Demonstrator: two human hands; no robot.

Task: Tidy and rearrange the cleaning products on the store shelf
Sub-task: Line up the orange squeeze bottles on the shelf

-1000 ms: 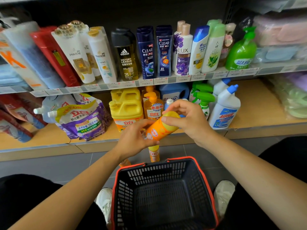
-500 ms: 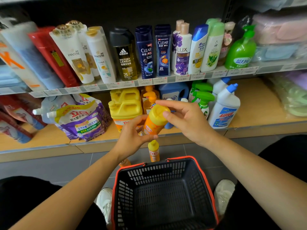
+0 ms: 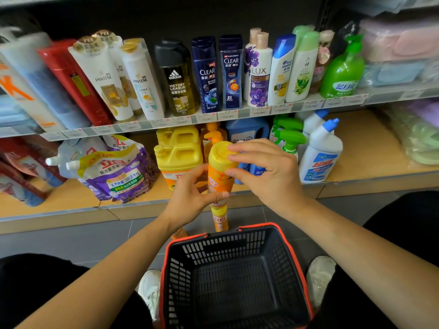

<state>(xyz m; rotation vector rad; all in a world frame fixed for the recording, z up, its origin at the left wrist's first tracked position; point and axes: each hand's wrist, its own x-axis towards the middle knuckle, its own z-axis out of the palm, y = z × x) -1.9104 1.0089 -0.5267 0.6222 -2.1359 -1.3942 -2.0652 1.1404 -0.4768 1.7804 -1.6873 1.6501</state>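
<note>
An orange detergent bottle [image 3: 217, 179] with a yellow cap stands nearly upright in front of the lower shelf's edge. My left hand [image 3: 190, 198] grips its lower body from the left. My right hand [image 3: 266, 172] pinches the yellow cap between thumb and fingers from the right. Behind it on the lower shelf [image 3: 370, 150] stand yellow jugs [image 3: 178, 153], a blue bottle [image 3: 247, 131], green spray bottles [image 3: 288, 137] and white toilet cleaner bottles [image 3: 319, 155].
A second small orange bottle [image 3: 220, 218] stands on the grey floor below, next to an empty black basket with red rim [image 3: 294, 257]. Purple refill pouches [image 3: 116, 172] lie at the lower left. The upper shelf carries shampoo bottles [image 3: 230, 72].
The orange bottle has swung from tilted to nearly upright and moved up toward the shelf. My right hand stays on its cap, my left on its body.
</note>
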